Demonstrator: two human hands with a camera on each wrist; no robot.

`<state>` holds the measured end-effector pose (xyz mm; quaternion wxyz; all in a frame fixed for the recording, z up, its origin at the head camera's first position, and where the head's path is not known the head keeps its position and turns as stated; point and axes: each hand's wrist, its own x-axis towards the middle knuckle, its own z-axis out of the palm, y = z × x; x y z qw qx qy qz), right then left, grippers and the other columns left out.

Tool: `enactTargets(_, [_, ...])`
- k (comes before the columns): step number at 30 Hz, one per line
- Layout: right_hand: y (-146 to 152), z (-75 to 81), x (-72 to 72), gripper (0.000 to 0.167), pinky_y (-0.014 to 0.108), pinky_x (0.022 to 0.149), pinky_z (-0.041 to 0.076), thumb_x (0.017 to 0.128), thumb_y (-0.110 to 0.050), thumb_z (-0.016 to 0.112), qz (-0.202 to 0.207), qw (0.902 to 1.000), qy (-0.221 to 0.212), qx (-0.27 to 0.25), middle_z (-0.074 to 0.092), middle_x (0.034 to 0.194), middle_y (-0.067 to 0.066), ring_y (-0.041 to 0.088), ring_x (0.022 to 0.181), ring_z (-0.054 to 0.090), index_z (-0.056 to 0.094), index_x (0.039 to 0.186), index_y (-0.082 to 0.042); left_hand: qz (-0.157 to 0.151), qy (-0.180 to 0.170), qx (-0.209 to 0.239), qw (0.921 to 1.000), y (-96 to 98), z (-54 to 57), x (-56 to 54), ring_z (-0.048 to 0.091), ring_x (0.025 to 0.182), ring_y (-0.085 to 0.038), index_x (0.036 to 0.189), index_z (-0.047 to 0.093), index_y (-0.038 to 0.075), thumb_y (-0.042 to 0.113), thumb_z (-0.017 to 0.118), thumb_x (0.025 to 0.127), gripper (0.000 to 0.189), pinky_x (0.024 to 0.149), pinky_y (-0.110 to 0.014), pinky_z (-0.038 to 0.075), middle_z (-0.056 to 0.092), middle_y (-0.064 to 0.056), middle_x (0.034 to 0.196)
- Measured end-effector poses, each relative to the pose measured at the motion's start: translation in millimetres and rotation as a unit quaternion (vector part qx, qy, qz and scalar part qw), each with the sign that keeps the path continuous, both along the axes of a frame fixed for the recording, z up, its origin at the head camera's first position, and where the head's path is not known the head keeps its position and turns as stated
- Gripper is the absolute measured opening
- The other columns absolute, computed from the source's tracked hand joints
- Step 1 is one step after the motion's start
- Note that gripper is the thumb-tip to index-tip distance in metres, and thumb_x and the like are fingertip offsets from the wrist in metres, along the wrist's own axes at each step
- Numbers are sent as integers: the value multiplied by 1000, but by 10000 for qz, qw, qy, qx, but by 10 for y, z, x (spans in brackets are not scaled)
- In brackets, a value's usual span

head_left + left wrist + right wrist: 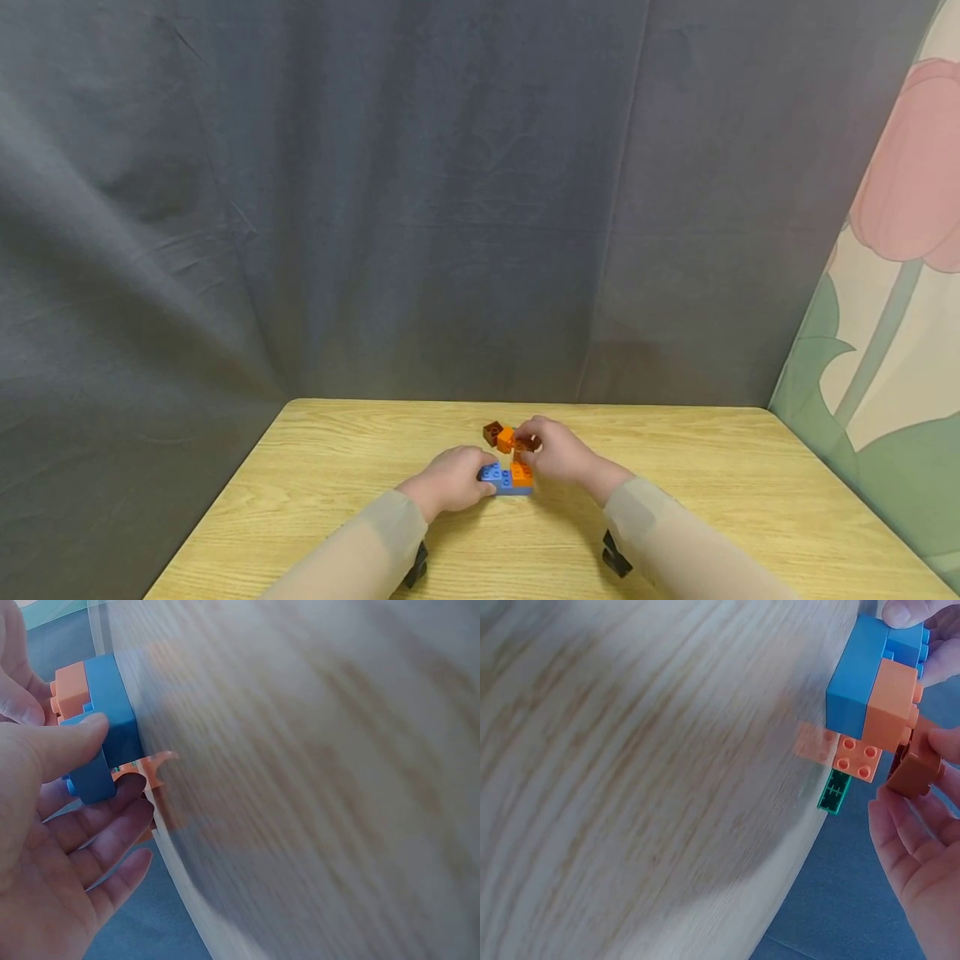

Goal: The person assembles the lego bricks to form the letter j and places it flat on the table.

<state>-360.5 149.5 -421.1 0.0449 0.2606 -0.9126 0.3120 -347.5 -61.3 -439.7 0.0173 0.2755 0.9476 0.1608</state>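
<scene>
My left hand (452, 478) pinches the left end of a small toy-brick build between thumb and fingers. The build has a long blue brick (849, 686) at the bottom. On top of it sit a small blue brick (491, 472) at the left and an orange brick (521, 474) at the right, with a gap of bare studs between. My right hand (564, 452) holds a brown brick (917, 766) by thumb and fingertips. That brick is tilted, its hollow underside partly showing, just behind the orange brick; whether they touch I cannot tell.
Behind the build lie a loose orange brick (506, 440) and another brown brick (492, 432). A green brick (834, 792) lies hollow side showing near the loose orange one. The wooden table (337, 467) ends at a dark curtain (450, 250); a flower-patterned wall (885, 333) stands at right.
</scene>
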Motion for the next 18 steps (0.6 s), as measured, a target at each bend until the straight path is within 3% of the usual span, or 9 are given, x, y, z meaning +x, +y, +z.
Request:
enactTargets(9, [12, -12, 28, 22, 34, 72, 48, 87, 1, 70, 191, 9995, -196, -154, 58, 92, -1, 18, 80, 52, 70, 109, -1, -12, 9, 9, 10000, -3, 5, 4, 52, 82, -8, 125, 68, 13, 29, 75, 90, 40, 83, -32, 48, 64, 6, 102])
enactTargets(18, [30, -5, 41, 27, 37, 73, 48, 86, 2, 70, 462, 9983, -268, -249, 61, 96, 2, 22, 83, 53, 70, 113, 1, -116, -66, 172, 9998, 6, 31, 21, 54, 84, -7, 122, 69, 11, 26, 74, 90, 35, 82, -32, 48, 65, 5, 104])
